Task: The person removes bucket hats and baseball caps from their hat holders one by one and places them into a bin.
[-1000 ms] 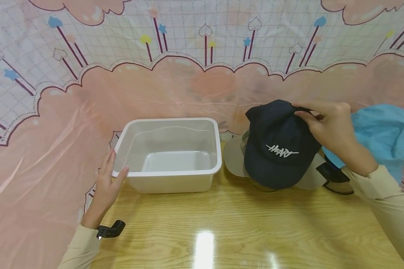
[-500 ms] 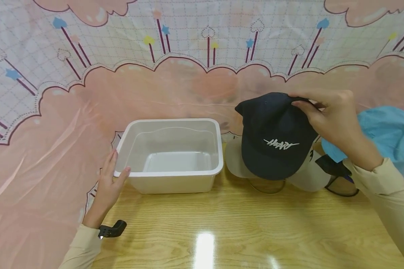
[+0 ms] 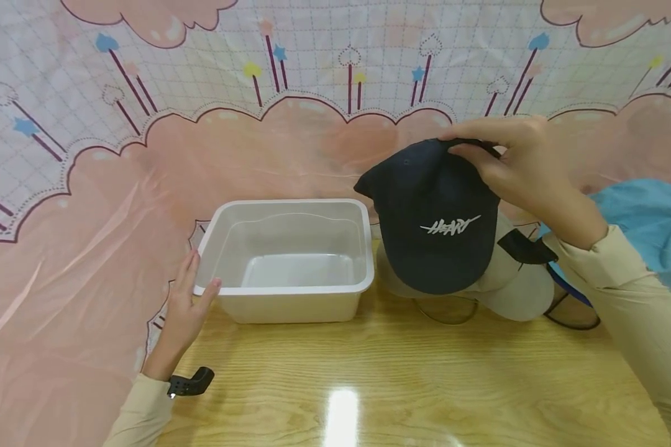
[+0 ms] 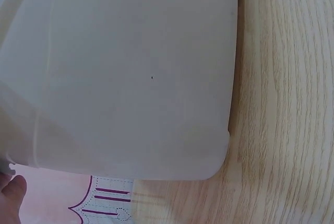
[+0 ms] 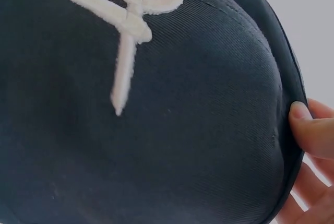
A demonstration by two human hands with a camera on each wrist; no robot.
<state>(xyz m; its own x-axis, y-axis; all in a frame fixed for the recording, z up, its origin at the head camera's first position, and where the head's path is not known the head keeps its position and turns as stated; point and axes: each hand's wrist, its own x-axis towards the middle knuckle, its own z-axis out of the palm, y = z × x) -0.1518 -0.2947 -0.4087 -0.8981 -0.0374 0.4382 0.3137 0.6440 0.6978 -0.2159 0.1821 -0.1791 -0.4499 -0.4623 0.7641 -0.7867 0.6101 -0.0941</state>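
A cloth backdrop printed with pink clouds, stars and hearts filled the far side, and in front of it spread a wood-grained table. On the table, left of centre, stood a pale tub, upright. The dark cap was outside the tub, just to its right, with its front turned toward the head camera and a pointed corner reaching left, close to the tub's far right corner in that view; whether the two touched could not be told. Farther right lay a light blue hat, partly covered by the right forearm. Behind and below the dark cap showed pale caps resting on the table, much of them hidden by it. The right hand held the dark cap in a narrow pinch at its upper edge, the thumb on the near face and fingers behind, as the right wrist view also showed. The left hand rested at the tub's near left corner, fingers fairly straight along the left side, thumb at the rim. A small black device sat on the left wrist. Smallest was the raised white lettering across the dark cap's front.
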